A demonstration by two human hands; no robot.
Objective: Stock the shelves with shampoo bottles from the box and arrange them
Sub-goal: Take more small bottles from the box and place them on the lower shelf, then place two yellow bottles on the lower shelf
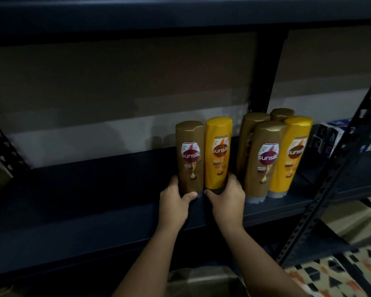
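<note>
A: Where are the 2 bottles now?
B: On the dark shelf (94, 200). The left hand (176, 205) has its fingers wrapped round the brown Sunsilk bottle (190, 157); the right hand (227, 200) grips the yellow Sunsilk bottle (217, 153) at its base.
A: Advice?
B: Slide both right, upright, until they sit beside the group of 4 bottles (274, 155), labels facing out, without knocking that group.

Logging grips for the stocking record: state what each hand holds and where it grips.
Left hand grips the brown bottle near its base; right hand grips the yellow bottle at its base.
</note>
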